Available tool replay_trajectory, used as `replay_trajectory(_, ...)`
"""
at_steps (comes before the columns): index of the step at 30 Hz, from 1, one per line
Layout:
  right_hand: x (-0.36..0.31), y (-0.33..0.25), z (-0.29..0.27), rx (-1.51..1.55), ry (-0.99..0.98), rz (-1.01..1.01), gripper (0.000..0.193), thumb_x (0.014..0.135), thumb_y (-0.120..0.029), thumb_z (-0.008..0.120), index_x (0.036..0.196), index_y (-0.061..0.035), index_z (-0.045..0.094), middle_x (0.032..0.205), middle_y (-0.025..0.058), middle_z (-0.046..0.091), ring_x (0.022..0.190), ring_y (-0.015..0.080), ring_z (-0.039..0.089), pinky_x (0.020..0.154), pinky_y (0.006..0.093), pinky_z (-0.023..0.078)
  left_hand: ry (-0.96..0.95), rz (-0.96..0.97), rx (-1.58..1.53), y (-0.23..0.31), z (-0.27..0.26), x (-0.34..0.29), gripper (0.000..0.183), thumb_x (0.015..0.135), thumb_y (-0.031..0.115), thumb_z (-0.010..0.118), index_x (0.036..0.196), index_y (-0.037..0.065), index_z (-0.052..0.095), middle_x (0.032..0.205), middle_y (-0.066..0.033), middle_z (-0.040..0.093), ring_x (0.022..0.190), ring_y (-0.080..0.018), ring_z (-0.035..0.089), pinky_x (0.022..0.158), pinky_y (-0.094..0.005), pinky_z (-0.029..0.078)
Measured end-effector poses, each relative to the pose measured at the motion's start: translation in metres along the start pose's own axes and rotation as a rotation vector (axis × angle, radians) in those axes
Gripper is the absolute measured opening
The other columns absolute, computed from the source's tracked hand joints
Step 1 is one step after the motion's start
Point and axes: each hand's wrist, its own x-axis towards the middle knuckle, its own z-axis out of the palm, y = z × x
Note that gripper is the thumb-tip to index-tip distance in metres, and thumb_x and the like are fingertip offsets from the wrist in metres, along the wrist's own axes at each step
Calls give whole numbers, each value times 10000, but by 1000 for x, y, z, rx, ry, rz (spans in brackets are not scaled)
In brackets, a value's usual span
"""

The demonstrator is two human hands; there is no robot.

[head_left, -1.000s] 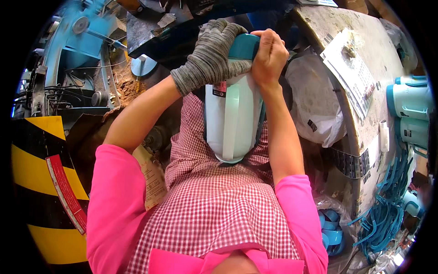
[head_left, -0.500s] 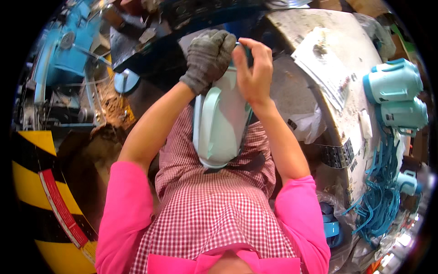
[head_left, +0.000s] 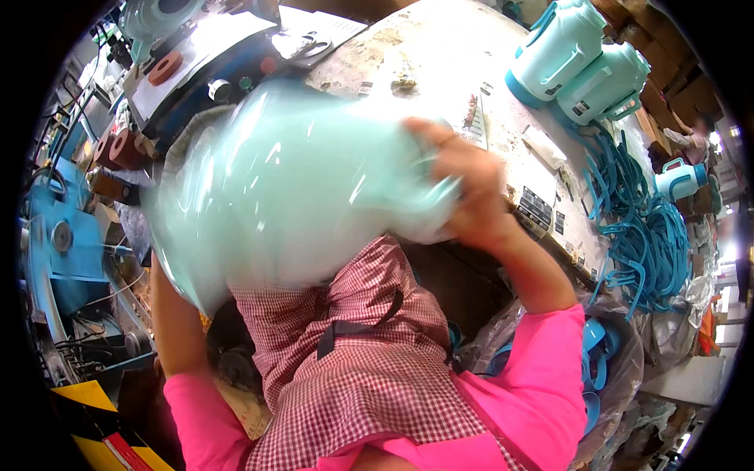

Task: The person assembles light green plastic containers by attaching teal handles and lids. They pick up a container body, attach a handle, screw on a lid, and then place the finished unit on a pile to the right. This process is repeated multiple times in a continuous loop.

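A large mint-green thermos jug [head_left: 275, 180], smeared by motion, is tilted nearly on its side above my lap. My right hand [head_left: 471, 180] is closed on its narrower right end, beside a pale jutting part that looks like a spout or handle. My left forearm [head_left: 177, 330] rises behind the jug's wide left end. What looks like the grey glove of my left hand [head_left: 192, 137] shows past the jug's upper left edge, but its fingers are hidden.
Two mint-green jugs [head_left: 561, 51] stand on the stained worktable [head_left: 440, 39], near a heap of blue straps [head_left: 644, 228]. Scissors [head_left: 310, 45] lie at the far edge. Blue machinery [head_left: 67, 235] is at left; a plastic bag of blue parts [head_left: 601, 345] sits at lower right.
The jug has come up from between my knees and swung sideways. My right hand has moved right and my left hand left, behind the jug. The view has turned toward the worktable.
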Motion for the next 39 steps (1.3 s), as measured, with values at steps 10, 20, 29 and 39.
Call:
replay_trajectory(10, -36, 124, -163, 300, 1144, 501, 326, 862, -77, 705, 1158, 7, 598, 1166, 126, 624, 1044, 260, 613, 856, 460, 533, -470, 113, 325, -70, 97, -25, 395, 918, 108, 612, 1303, 43, 551, 1207, -97, 606, 1027, -160, 600, 904, -312, 487)
replay_trajectory(20, 1, 345, -249, -72, 1236, 994, 504, 649, -170, 861, 1021, 83, 635, 1076, 166, 657, 870, 300, 646, 775, 483, 586, 853, -472, 724, -185, -95, -257, 191, 938, 152, 590, 1071, 36, 664, 960, -69, 700, 893, -128, 628, 812, -285, 497)
replay_trajectory(29, 74, 414, -172, -389, 685, 1085, 439, 828, -241, 706, 1118, 72, 604, 1154, 177, 626, 976, 287, 624, 806, 417, 562, 774, -1681, 1053, -227, -38, -632, 469, 866, 420, 578, 1258, 164, 571, 1227, -167, 620, 1114, -385, 591, 973, -487, 454)
replay_trajectory(39, 57, 267, -28, 50, 205, 343, 173, 913, -46, 638, 1043, 66, 656, 1040, 159, 703, 928, 189, 675, 765, 264, 528, 547, -1708, 1465, -228, 3, -623, 642, 916, 584, 420, 855, 24, 728, 956, -156, 680, 1005, -333, 595, 944, -404, 434)
